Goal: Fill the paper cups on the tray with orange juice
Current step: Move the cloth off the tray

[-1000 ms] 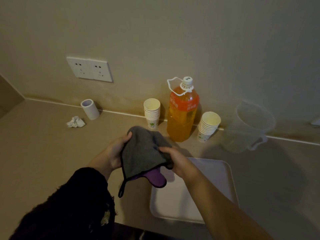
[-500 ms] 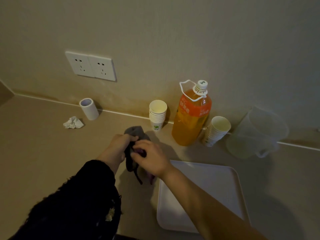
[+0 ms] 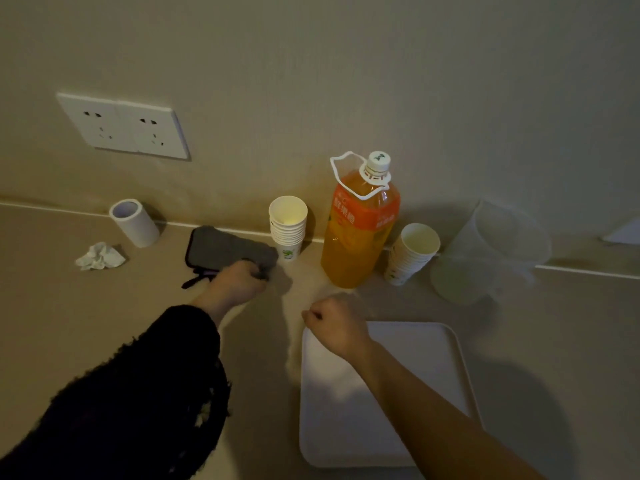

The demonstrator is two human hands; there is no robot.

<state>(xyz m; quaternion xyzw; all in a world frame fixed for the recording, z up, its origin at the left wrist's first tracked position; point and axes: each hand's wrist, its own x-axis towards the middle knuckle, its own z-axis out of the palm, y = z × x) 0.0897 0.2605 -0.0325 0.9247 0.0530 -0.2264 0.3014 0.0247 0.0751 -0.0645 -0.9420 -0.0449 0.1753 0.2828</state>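
Nothing filled yet: tray (image 3: 398,417) lies bare, paper cups (image 3: 288,233) stand stacked by the wall, juice bottle (image 3: 360,233) capped; left hand (image 3: 239,282) fingers grip grey cloth (image 3: 225,249) on worktop (image 3: 69,323), right hand (image 3: 337,327) fingers curled, empty.

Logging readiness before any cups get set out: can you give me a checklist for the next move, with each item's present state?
1. Tray free of clutter: ok, nothing lies on it.
2. Cups on tray: not ok; left cup stack and right cup stack stand by the wall.
3. Juice bottle opened: not ok, cap on.
4. Right hand free: ok, fingers curled, holds nothing.
5. Left hand free: not ok, it grips the grey cloth.
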